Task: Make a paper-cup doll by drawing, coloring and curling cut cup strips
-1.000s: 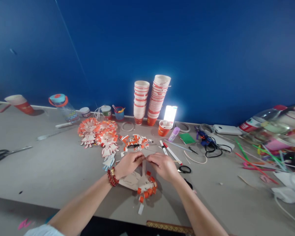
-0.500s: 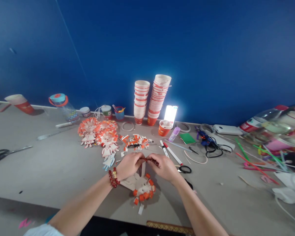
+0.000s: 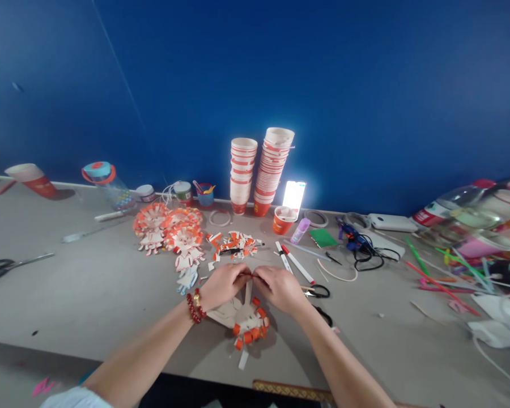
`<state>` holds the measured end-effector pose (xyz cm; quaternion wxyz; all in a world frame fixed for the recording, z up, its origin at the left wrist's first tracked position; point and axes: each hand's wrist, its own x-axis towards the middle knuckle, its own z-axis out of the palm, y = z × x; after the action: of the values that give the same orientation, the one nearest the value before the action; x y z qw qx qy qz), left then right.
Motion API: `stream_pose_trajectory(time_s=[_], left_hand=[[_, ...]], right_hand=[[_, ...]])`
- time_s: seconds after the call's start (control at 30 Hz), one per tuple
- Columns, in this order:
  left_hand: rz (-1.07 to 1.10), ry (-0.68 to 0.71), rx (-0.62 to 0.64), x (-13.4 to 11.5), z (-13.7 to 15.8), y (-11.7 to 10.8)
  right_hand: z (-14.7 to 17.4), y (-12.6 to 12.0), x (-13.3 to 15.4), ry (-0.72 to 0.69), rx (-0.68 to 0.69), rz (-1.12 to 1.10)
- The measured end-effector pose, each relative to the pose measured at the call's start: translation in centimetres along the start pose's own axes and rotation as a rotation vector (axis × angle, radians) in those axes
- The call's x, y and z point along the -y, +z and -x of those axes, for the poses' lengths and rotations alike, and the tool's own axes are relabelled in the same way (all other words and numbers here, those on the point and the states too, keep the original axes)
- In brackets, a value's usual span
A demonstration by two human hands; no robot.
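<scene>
- Left hand [image 3: 224, 285], bare; its wrist wears a dark red, round-beaded bracelet [image 3: 191, 309] in two rows with a gold-coloured charm [image 3: 196, 297]
- Pale blue fabric sleeve [image 3: 74, 398], near left
- Right hand [image 3: 279, 288] and forearm [image 3: 340, 351], bare

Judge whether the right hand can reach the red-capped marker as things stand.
Probably yes: the red-capped marker lies uncovered just beyond the right hand, though that hand seems busy pinching a paper strip.

Craft workspace [image 3: 89, 294]; scissors [image 3: 14, 264], markers [image 3: 298, 264]

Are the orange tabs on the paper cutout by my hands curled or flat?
Curled: the orange tabs show as rounded rolls edging the cutout.
</scene>
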<state>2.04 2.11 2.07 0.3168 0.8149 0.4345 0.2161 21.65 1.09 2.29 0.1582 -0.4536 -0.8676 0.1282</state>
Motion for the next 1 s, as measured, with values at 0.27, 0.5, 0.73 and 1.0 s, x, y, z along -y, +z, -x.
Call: stream_pose_trajectory(time_s=[0.27,0.5,0.73,1.0], left_hand=[[-0.019,0.033,0.014,0.17,-0.04,-0.23],[0.016,0.005,-0.010,-0.26,0.07,-0.26],[0.112,-0.030,0.016,-0.13,-0.05,-0.19],[0.158,-0.034,0.041,0.20,-0.12,-0.07]], right_hand=[[0.04,0.23,-0.22,-0.022,-0.050,-0.041],[0.05,-0.03,-0.04,0.021,-0.069,-0.150],[0.14,-0.33,0.03,0.047,-0.058,-0.208],[0.17,-0.03,-0.07,0.015,-0.048,-0.203]])
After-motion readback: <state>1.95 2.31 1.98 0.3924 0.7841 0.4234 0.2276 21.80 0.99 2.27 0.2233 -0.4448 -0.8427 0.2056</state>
